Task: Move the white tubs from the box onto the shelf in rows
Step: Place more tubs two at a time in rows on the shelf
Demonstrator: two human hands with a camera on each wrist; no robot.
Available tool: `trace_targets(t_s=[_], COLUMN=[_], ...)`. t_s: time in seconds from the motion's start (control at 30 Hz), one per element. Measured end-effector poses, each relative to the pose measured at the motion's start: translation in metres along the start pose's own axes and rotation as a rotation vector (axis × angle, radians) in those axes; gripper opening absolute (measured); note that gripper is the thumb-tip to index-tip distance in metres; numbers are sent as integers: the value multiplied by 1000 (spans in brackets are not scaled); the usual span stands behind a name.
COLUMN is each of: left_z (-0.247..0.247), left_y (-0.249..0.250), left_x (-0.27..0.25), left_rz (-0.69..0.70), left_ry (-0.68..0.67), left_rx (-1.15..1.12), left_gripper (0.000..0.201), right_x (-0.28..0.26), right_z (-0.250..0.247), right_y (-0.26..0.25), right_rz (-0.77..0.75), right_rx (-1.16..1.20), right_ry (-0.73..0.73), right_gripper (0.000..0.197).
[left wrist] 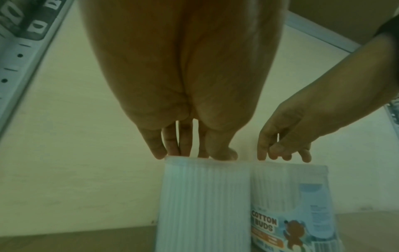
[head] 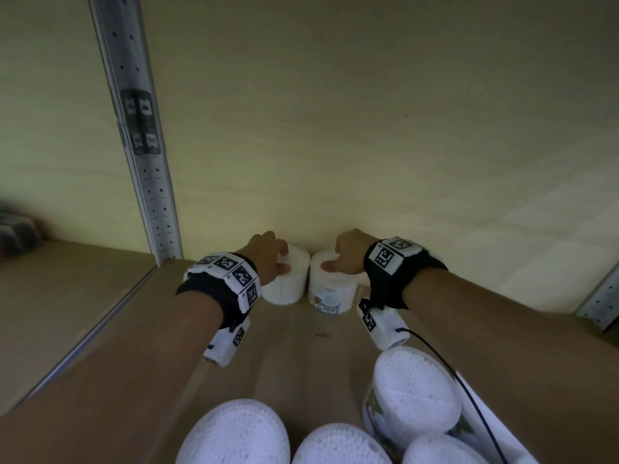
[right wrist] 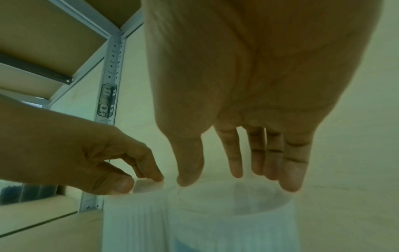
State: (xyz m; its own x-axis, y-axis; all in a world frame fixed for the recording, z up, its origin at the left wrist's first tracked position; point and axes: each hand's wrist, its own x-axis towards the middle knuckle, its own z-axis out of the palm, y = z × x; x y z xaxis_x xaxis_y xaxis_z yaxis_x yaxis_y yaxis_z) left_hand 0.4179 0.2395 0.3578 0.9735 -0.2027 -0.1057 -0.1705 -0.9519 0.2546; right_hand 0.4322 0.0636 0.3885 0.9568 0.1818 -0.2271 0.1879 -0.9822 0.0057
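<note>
Two white tubs stand side by side at the back of the wooden shelf (head: 294,349), against the wall. My left hand (head: 272,256) holds the ribbed left tub (head: 284,288) from above, thumb and fingers pinching its lid rim (right wrist: 149,185). My right hand (head: 345,256) spans the top of the right tub (head: 332,293), thumb on the near rim and fingers (right wrist: 289,180) on the far rim. The right tub's label (left wrist: 287,228) reads cotton buds and faces me. In the left wrist view the two tubs (left wrist: 205,201) (left wrist: 287,187) touch each other.
Several more white tubs (head: 236,433) (head: 415,390) lie close below me at the picture's bottom edge. A perforated metal upright (head: 147,182) stands left of the tubs, another (head: 599,303) at far right. A dark object (head: 16,232) sits on the neighbouring shelf bay.
</note>
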Motion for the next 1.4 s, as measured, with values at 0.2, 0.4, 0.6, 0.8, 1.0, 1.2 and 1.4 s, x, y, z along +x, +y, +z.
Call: trace_targets(t_s=[0.2,0.4,0.6,0.8,1.0,1.2,1.4], left_z=[1,1,1,2,2,2,-3], left_y=[-1,-1,-1,-1,-2,-6,-8], left_x=[-1,-1,0,0,2,4,4], left_rz=[4,8,10,13,21,32,46], left_ry=[8,2,3,11,8,10,-42], left_rx=[-15,-18,-19,-17,-3,-11,-39], left_gripper=[43,43,43,43,43,42,41], right_x=[3,2,0,-5,-5,-1,3], right_z=[5,3,-2,-5,-3,1,2], right_y=[-1,-4,-1,3,5,5,8], right_rz=[25,18,-69,-153,-173,-172,-162], right_rx=[-61,-58,25,86,95,30,12], right_ry=[-60,-79,-100,-101,-100,-87,-89], right_gripper=[64,62,55,57,57,62,64])
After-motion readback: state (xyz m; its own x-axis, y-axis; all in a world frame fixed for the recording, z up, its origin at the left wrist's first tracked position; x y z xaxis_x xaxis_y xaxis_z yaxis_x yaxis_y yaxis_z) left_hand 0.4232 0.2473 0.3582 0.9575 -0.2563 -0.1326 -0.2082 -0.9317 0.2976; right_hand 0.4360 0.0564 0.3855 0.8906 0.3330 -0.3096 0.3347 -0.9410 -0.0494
